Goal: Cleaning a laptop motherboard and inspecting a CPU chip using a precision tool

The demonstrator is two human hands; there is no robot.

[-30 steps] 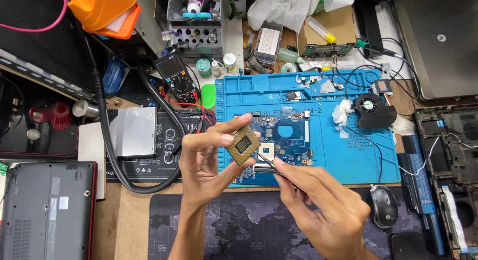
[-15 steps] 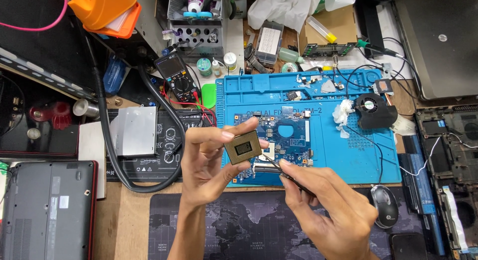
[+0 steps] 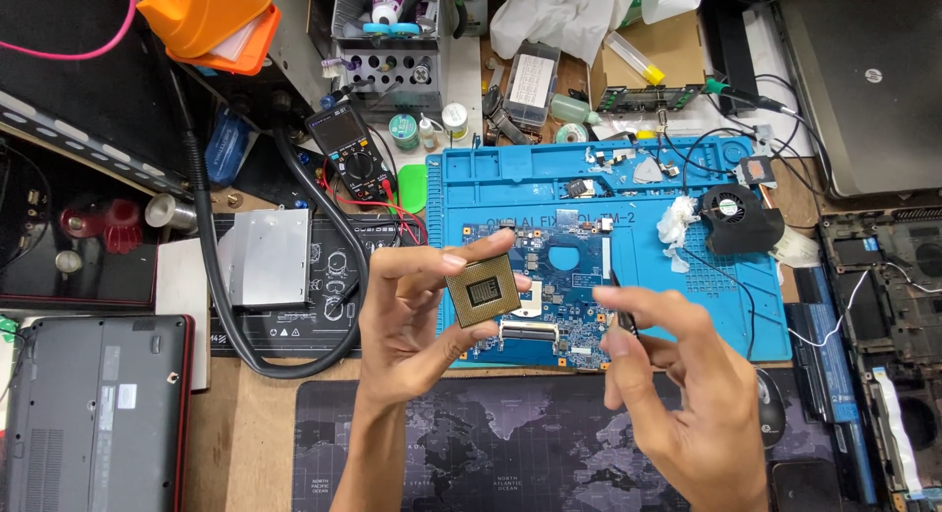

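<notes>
Hands meet above a crowded repair bench: the left hand [image 3: 417,321] pinches a square processor chip [image 3: 483,290] by its edges between thumb and fingertips, pin side up, raised over the bench, while the right hand [image 3: 677,394] is closed around a thin dark tool [image 3: 624,318], its tip hard to make out.

Beneath them a blue silicone work mat [image 3: 687,277] carries a blue laptop motherboard [image 3: 554,286], whose open socket lies directly under the chip. A black cooling fan [image 3: 738,218] and a wad of white tissue [image 3: 677,228] sit at the mat's right; a multimeter [image 3: 351,159] lies off its upper left corner, and a closed laptop [image 3: 93,414] rests at the bench's left edge.

The risks look plain enough. With only an edge grip holding it, the chip could slip and drop onto the board, bending its fine contacts. The tool, close to that exposed face, could scrape or short them if the right hand drifts. Fingertip contact with the gold field could leave residue, and seating the chip in the wrong orientation could damage the socket.
</notes>
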